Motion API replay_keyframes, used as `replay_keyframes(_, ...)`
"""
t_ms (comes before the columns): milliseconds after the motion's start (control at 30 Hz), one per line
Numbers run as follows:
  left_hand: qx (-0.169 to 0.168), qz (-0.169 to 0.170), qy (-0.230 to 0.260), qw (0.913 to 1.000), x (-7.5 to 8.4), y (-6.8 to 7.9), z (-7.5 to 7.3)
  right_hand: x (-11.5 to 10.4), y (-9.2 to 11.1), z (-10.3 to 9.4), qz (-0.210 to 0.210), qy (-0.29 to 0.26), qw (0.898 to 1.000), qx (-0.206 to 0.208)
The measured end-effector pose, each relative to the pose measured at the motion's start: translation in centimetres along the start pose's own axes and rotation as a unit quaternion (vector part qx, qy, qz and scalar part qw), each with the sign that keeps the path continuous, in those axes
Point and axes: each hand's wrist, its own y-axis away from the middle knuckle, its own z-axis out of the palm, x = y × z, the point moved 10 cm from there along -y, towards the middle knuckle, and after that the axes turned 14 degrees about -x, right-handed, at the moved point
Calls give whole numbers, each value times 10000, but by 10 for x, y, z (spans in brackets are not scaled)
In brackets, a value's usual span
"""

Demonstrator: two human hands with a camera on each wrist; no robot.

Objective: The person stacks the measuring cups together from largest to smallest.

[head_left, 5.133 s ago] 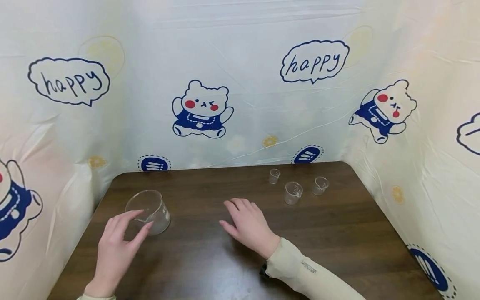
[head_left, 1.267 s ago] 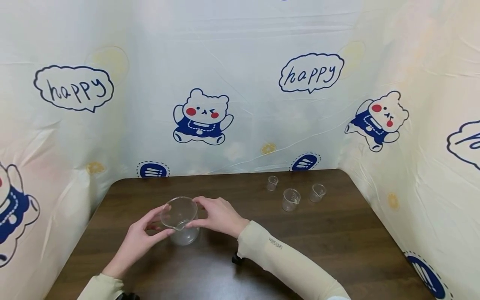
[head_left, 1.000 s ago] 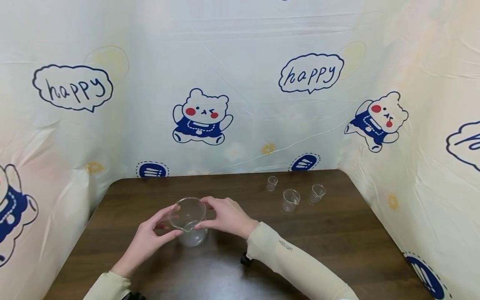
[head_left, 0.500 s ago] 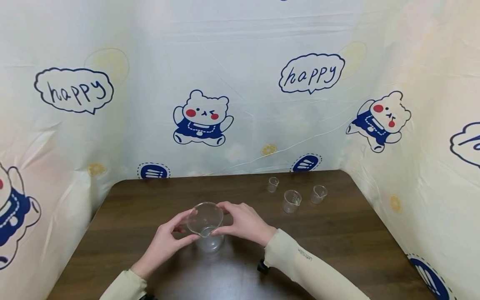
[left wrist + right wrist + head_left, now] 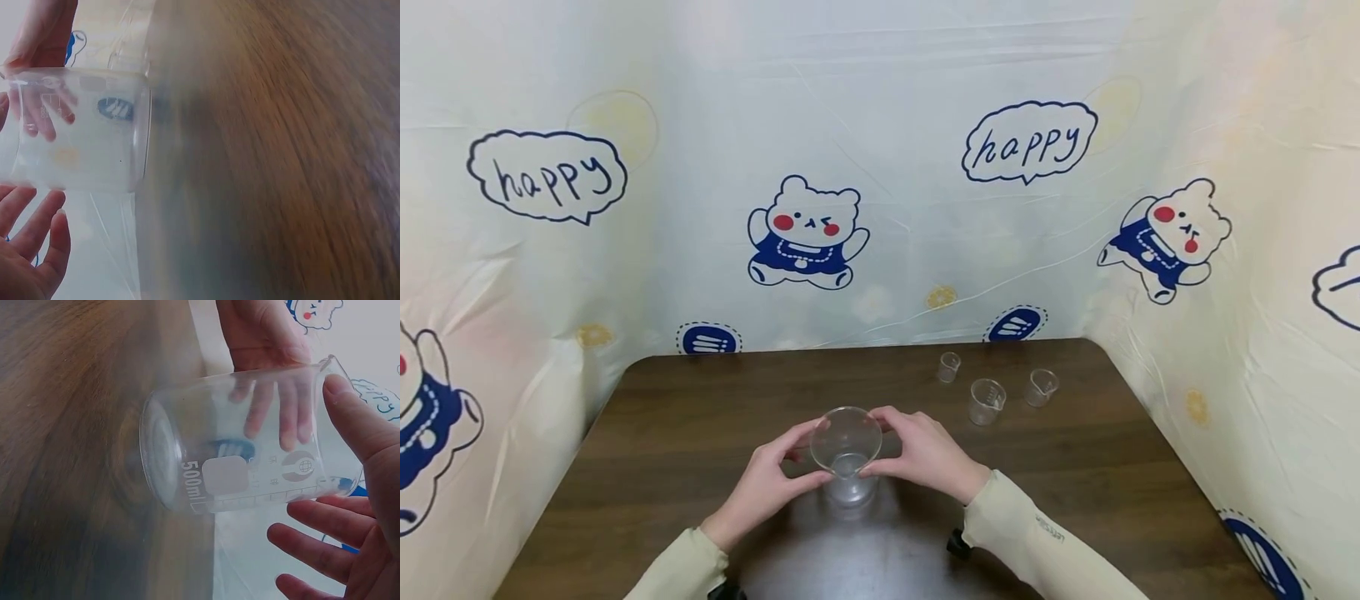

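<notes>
A clear glass beaker (image 5: 850, 492), upright, is between both hands near the middle of the table in the head view. My left hand (image 5: 762, 485) grips its upper left side, thumb near the rim at the front and fingers behind. From the right, my right hand (image 5: 931, 457) grips the same rim area with thumb and fingers. In the right wrist view the beaker (image 5: 226, 475) shows a printed "500ml" and a pouring spout; nothing is visible inside. The left wrist view shows its base (image 5: 145, 134) close to the tabletop; whether it touches, I cannot tell.
Three small clear beakers, a tiny one (image 5: 949, 367), a larger one (image 5: 987, 402) and another (image 5: 1041, 388), stand at the back right of the brown wooden table (image 5: 685, 417). A printed curtain (image 5: 895, 167) closes off the back and sides.
The left hand was at the beaker on the left, the right hand apart from it. Both hands then held it, and they have carried it rightward to the middle. The small beakers stayed put.
</notes>
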Motion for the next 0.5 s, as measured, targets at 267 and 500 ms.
replay_keyframes(267,-145,122,130,9997,9,-8,16,11,21,-6,70,-54,9999,134)
replay_keyframes(500,-195,332,29,9993,18,-11,28,18,36,-9,92,144,9995,261)
